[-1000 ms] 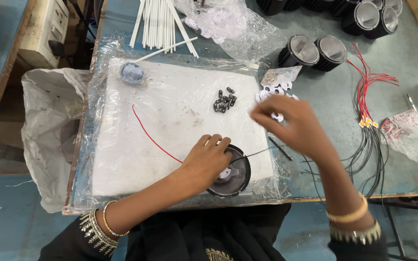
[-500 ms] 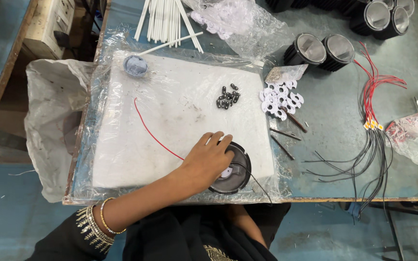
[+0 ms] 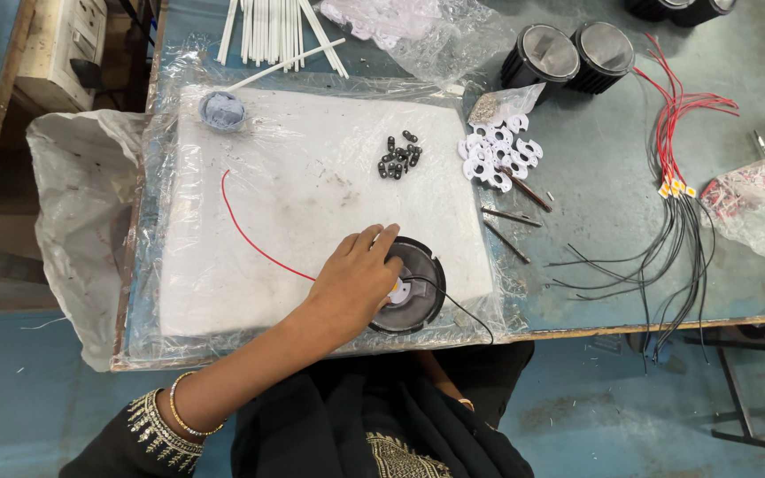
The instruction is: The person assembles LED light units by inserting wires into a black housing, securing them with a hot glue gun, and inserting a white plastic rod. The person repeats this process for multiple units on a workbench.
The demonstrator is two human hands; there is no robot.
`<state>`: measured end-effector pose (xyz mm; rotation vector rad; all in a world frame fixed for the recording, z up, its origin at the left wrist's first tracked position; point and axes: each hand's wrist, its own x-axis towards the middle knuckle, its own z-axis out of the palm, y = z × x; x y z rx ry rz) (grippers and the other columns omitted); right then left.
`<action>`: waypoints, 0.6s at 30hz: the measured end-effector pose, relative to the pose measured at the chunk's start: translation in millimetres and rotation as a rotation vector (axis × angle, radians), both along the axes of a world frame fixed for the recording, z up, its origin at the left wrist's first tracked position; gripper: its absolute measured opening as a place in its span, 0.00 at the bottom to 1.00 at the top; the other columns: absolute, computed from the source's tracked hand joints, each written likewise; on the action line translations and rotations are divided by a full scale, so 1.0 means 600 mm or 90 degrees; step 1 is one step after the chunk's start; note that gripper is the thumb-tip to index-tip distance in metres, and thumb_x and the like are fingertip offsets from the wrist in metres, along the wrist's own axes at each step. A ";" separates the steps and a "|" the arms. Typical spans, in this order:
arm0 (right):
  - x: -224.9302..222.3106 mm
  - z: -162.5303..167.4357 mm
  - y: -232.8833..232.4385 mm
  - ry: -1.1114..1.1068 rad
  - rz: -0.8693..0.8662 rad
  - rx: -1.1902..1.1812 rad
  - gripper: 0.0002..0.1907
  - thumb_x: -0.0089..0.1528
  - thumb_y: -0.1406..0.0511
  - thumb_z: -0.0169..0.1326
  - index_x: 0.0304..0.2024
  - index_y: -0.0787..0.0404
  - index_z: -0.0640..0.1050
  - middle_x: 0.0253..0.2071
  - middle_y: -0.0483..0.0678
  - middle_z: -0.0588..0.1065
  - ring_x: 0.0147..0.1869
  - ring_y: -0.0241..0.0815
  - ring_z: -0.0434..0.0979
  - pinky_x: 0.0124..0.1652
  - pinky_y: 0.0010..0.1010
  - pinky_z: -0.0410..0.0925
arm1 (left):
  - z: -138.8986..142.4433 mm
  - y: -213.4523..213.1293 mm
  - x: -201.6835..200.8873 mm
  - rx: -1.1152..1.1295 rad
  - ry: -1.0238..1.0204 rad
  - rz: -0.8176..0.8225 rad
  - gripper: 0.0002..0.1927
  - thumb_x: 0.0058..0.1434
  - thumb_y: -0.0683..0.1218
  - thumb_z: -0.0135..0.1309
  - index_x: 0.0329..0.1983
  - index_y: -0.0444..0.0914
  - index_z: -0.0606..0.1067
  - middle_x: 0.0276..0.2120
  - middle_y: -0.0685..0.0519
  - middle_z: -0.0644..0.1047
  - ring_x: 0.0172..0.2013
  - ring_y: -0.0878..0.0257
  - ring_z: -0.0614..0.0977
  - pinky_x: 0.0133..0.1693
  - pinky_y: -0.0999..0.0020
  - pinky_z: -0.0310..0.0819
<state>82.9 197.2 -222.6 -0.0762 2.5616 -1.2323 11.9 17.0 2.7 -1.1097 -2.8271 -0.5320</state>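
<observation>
A worn grey-blue metal table (image 3: 595, 177) stands over a blue floor, and most of its left half is covered by a flat white board (image 3: 312, 195) wrapped in wrinkled clear plastic film. At the far left a crumpled pale plastic bag (image 3: 73, 212) hangs off the table edge. On the board's upper left corner sits a small round grey lump (image 3: 222, 110) under the film, and behind it lies a bundle of thin white tubes (image 3: 267, 31). A thin red wire (image 3: 250, 232) curves across the board down to the left hand (image 3: 358, 281). This hand lies palm down with loosely spread fingers on a round black disc-shaped part (image 3: 413, 285) at the board's near right edge; it presses on the part and does not close around it. A thin black wire (image 3: 458, 310) runs from the disc toward the table edge. Higher on the board is a small heap of dark little pieces (image 3: 399, 159). Right of the board lie white flat plastic rings (image 3: 498, 155), two black ribbed cylinders (image 3: 573, 55) with shiny faces, then a fan of red and black wires (image 3: 679, 177). The right hand is not visible.
</observation>
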 end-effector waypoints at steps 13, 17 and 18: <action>0.044 0.138 0.027 -0.076 0.155 -0.086 0.04 0.60 0.71 0.56 0.38 0.66 0.78 0.45 0.52 0.81 0.51 0.49 0.81 0.54 0.35 0.70 | 0.001 0.002 -0.006 0.036 -0.039 0.002 0.20 0.43 0.38 0.66 0.41 0.33 0.77 0.61 0.36 0.67 0.61 0.44 0.70 0.56 0.54 0.67; 0.069 0.255 0.047 -0.095 0.253 -0.174 0.03 0.61 0.72 0.57 0.37 0.65 0.76 0.47 0.51 0.80 0.52 0.49 0.80 0.54 0.35 0.70 | 0.004 0.002 -0.019 0.034 -0.101 -0.010 0.20 0.42 0.39 0.68 0.40 0.34 0.77 0.56 0.40 0.69 0.56 0.46 0.73 0.50 0.55 0.73; 0.066 0.275 0.045 -0.096 0.267 -0.190 0.04 0.61 0.72 0.57 0.37 0.65 0.75 0.48 0.51 0.79 0.53 0.49 0.80 0.55 0.36 0.70 | 0.003 0.003 -0.022 0.021 -0.123 -0.012 0.20 0.43 0.39 0.68 0.40 0.34 0.76 0.54 0.41 0.70 0.54 0.47 0.74 0.49 0.55 0.74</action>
